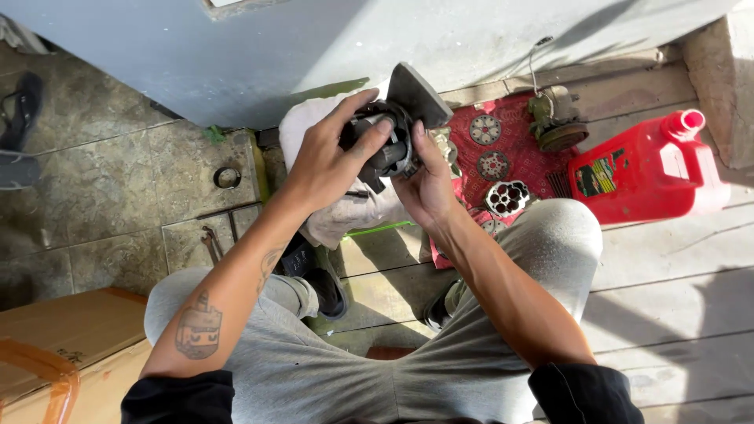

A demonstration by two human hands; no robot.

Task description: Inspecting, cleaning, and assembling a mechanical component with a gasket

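Between our two hands, above our knees, we are holding a dark round metal machine part with a flat grey plate [397, 129] sticking up at its far right. Our left hand [334, 161] is covering it from the left and top, its fingers [369, 133] curled over the drum. Our right hand [428, 184] is cradling it from below, thumb up along the right side. Its axis is running left to right between the palms. Beneath it a white cloth [345, 212] is lying; to the right, a red patterned mat [514, 153] with round metal pieces, then a red plastic jug [652, 169].
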